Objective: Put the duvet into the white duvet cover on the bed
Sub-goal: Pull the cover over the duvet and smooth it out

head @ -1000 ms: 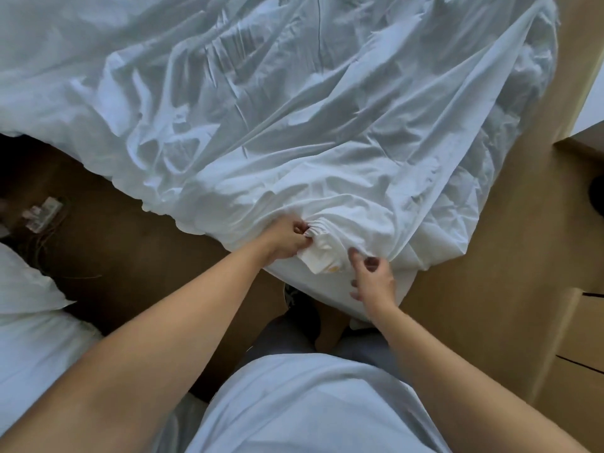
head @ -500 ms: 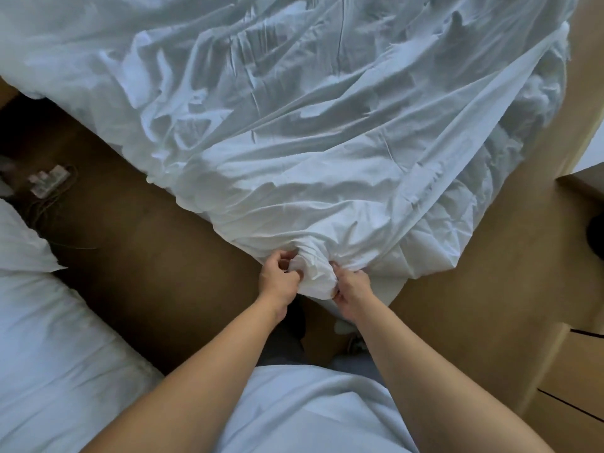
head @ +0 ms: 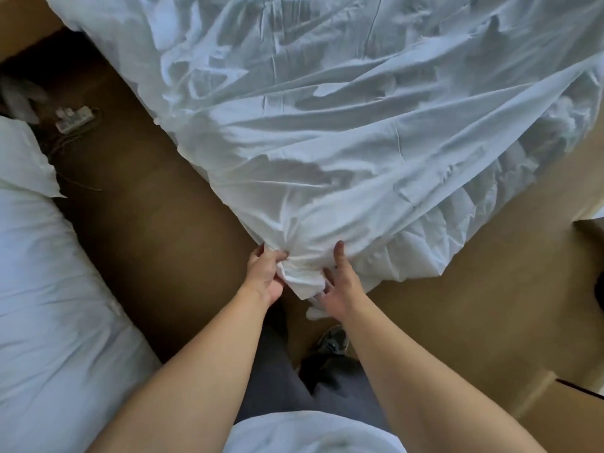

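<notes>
Head camera showed the left hand (head: 264, 273) gripping the bunched near corner of the white duvet cover (head: 327, 125); the right hand (head: 341, 289) apparently pinched it too, the duvet (head: 441, 233) showing at right

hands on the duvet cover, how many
2. The left hand grips the bunched corner of the duvet cover from the left; the right hand holds it from the right, thumb on top.

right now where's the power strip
Head view, upper left: the power strip lies on the floor, between the white bedding and the duvet cover.
</notes>
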Action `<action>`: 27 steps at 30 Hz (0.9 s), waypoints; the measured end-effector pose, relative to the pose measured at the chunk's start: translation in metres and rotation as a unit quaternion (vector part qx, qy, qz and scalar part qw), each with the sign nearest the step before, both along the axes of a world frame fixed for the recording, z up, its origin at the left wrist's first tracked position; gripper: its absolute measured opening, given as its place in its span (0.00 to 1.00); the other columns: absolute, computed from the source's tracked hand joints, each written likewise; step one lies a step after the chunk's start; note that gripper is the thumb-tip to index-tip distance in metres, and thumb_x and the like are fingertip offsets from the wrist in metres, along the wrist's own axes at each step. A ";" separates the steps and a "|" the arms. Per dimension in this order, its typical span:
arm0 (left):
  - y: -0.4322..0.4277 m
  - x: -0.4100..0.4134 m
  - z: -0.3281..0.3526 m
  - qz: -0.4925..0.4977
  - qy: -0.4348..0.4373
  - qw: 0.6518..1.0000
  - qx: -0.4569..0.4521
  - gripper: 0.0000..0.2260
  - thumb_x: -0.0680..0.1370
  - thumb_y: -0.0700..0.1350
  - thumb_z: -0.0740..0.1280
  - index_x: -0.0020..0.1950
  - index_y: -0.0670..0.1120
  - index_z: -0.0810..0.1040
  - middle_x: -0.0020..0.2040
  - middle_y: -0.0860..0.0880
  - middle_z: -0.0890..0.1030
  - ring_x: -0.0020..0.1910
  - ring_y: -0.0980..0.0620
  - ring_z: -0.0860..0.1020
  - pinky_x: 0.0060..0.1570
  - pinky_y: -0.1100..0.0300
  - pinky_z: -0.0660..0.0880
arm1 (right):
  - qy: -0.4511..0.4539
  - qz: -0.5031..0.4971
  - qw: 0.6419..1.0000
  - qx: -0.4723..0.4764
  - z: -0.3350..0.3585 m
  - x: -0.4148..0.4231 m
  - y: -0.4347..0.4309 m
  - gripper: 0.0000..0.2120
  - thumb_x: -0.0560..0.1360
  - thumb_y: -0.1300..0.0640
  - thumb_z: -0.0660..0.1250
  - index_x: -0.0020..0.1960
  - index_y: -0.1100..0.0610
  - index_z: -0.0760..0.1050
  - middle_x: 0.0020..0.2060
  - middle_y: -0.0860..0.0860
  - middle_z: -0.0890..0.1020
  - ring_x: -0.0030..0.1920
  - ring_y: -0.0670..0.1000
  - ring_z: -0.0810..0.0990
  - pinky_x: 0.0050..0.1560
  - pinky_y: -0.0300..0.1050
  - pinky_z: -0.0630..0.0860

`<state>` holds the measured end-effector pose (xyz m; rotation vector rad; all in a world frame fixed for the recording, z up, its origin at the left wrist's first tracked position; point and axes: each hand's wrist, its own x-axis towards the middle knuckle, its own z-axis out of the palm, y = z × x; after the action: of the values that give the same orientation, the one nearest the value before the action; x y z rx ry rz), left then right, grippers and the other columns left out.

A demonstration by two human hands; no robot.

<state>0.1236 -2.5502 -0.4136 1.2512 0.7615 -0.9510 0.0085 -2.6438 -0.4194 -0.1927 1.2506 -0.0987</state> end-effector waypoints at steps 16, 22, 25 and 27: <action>0.018 0.006 -0.075 -0.208 -0.107 0.954 0.189 0.10 0.79 0.40 0.70 0.59 0.47 0.79 0.55 0.48 0.84 0.53 0.47 0.82 0.52 0.52 0.81 | 0.262 0.087 0.948 -0.159 -0.062 -0.037 0.006 0.18 0.76 0.45 0.73 0.57 0.57 0.74 0.47 0.55 0.80 0.41 0.53 0.79 0.40 0.48 0.80; 0.008 0.007 -0.082 -0.279 -0.074 0.956 0.055 0.28 0.63 0.71 0.76 0.53 0.54 0.81 0.49 0.59 0.85 0.49 0.61 0.81 0.44 0.65 0.74 | 0.321 0.100 0.895 -0.294 -0.069 -0.009 -0.075 0.47 0.66 0.36 0.78 0.74 0.58 0.64 0.65 0.54 0.76 0.65 0.60 0.75 0.63 0.53 0.72; 0.004 -0.009 -0.095 -0.230 -0.107 0.962 0.105 0.26 0.62 0.67 0.80 0.49 0.52 0.80 0.48 0.53 0.86 0.47 0.55 0.82 0.45 0.61 0.77 | 0.266 0.065 0.927 -0.258 -0.087 -0.014 -0.072 0.27 0.74 0.43 0.74 0.65 0.56 0.73 0.51 0.47 0.79 0.59 0.58 0.79 0.54 0.47 0.74; 0.010 -0.024 -0.099 -0.172 -0.083 0.967 0.170 0.18 0.69 0.60 0.78 0.47 0.51 0.76 0.48 0.52 0.82 0.44 0.55 0.80 0.39 0.63 0.74 | 0.260 0.055 0.941 -0.210 -0.097 -0.041 -0.049 0.22 0.77 0.42 0.70 0.63 0.54 0.73 0.47 0.46 0.78 0.50 0.54 0.80 0.48 0.49 0.77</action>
<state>0.0997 -2.5401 -0.5130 1.7835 0.6010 -1.0026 -0.0326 -2.6930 -0.5160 -0.6938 1.7333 -0.2301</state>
